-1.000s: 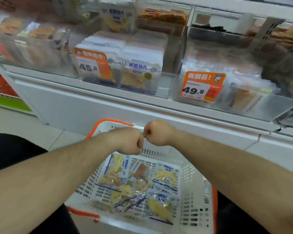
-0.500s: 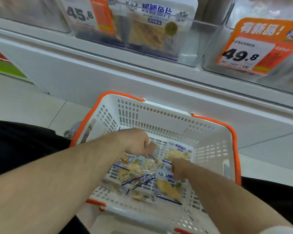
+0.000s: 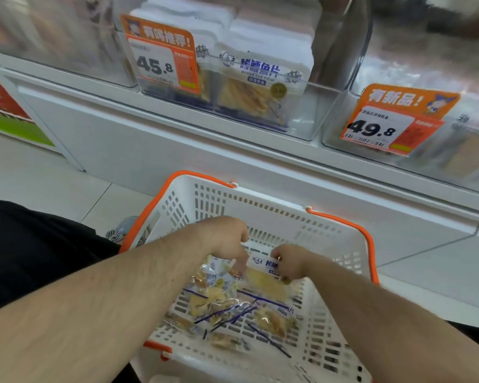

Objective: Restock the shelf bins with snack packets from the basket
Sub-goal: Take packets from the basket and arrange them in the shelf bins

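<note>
Right hand (image 3: 286, 262) pinches top edge of a snack packet (image 3: 263, 280) at frame centre, left hand (image 3: 224, 239) curled beside, grip unclear; packet in basket (image 3: 340, 272), target bin (image 3: 310, 111) directly above.

The left hand (image 3: 224, 239) covers the upper edge of the snack packets (image 3: 227, 302) heaped in the basket (image 3: 263, 205), and its fingertips are hidden among them. The right hand (image 3: 289, 262) closes on the top corner of one packet (image 3: 263, 280), hiding part of its label. The basket's near rim runs past the bottom edge. The shelf bins (image 3: 310, 117) are cut off at the top, and the right bin (image 3: 437, 158) is too blurred to read its contents.
</note>
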{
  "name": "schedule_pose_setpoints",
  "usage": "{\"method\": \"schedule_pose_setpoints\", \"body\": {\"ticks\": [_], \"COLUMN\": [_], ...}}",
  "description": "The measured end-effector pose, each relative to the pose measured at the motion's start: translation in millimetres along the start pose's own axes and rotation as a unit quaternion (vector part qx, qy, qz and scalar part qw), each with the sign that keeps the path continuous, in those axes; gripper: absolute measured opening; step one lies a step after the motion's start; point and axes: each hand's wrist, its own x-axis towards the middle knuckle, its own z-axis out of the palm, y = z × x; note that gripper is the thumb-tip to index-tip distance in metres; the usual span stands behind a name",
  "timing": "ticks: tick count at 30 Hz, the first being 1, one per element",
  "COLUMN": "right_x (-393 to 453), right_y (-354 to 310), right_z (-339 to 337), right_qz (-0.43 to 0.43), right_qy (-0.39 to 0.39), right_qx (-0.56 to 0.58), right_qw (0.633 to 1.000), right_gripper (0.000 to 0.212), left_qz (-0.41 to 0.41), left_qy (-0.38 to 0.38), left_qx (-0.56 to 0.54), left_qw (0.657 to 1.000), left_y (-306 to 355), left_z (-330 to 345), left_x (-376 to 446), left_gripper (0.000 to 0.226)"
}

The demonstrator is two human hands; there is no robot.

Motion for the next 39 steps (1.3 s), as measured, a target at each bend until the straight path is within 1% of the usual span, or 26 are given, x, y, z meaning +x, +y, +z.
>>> {"method": "schedule_pose_setpoints", "body": {"ticks": [2,4,6,9,11,12,14,16,17,19,22,23,26,28,30,31,32,34,36,37,39], "right_x": [-17,-37,-59,-89,-107,-114,-127,-136,-140,-148,-155,-156,-156,-156,-156,-156,-155,-154,-149,-147,-139], "right_y": [-14,-28,-41,-59,-68,-73,-80,-86,-89,-95,-107,-111,-121,-126,-130,-133,-134,-139,-142,-144,-150], "right_z": [-36,-71,-99,-129,-142,-147,-152,-153,-154,-156,-163,-165,-177,-186,-198,-205,-213,-231,-252,-262,-284], "right_qz": [-0.028,-0.061,-0.087,-0.120,-0.129,-0.132,-0.136,-0.136,-0.130,-0.122,-0.134,-0.141,-0.157,-0.165,-0.167,-0.168,-0.168,-0.151,-0.133,-0.127,-0.116], "right_qy": [0.046,0.095,0.133,0.169,0.203,0.222,0.257,0.281,0.290,0.296,0.285,0.285,0.294,0.295,0.300,0.304,0.305,0.309,0.312,0.312,0.321], "right_qx": [0.028,0.022,0.039,0.093,0.115,0.136,0.233,0.364,0.405,0.441,0.462,0.465,0.471,0.470,0.476,0.486,0.500,0.524,0.542,0.552,0.559], "right_qw": [0.998,0.993,0.987,0.974,0.964,0.956,0.928,0.878,0.857,0.838,0.829,0.826,0.817,0.816,0.810,0.802,0.793,0.779,0.769,0.763,0.756], "right_gripper": [0.011,0.013,0.004,0.007,0.006,0.007,0.011,0.011,0.013,0.017,0.008,0.005,0.011,0.012,0.014,0.016,0.019,0.022,0.018,0.015,0.009], "left_qz": [0.004,0.003,0.007,0.040,0.060,0.066,0.077,0.088,0.095,0.118,0.143,0.150,0.171,0.182,0.179,0.170,0.156,0.121,0.094,0.085,0.062], "left_qy": [0.040,0.078,0.115,0.171,0.198,0.211,0.226,0.247,0.260,0.286,0.315,0.318,0.339,0.357,0.387,0.412,0.443,0.518,0.581,0.598,0.616], "left_qx": [-0.024,-0.069,-0.130,-0.265,-0.313,-0.325,-0.338,-0.337,-0.336,-0.352,-0.399,-0.406,-0.417,-0.434,-0.435,-0.422,-0.401,-0.335,-0.270,-0.244,-0.194], "left_qw": [0.999,0.995,0.985,0.948,0.927,0.920,0.910,0.904,0.900,0.883,0.849,0.843,0.826,0.807,0.793,0.789,0.786,0.777,0.762,0.758,0.761], "left_y": [-1,-2,0,-1,0,0,0,-3,-6,-8,-8,-8,-7,-9,-13,-16,-19,-25,-31,-36,-45], "left_z": [-10,-23,-37,-53,-63,-69,-82,-99,-108,-125,-146,-151,-164,-174,-185,-191,-198,-211,-221,-226,-232], "left_x": [-4,-9,-18,-25,-32,-36,-44,-54,-59,-71,-85,-88,-94,-94,-92,-90,-88,-86,-86,-86,-81], "left_gripper": [0.057,0.066,0.066,0.041,0.024,0.020,0.017,0.018,0.019,0.021,0.024,0.024,0.022,0.021,0.021,0.024,0.028,0.023,0.017,0.017,0.025]}}
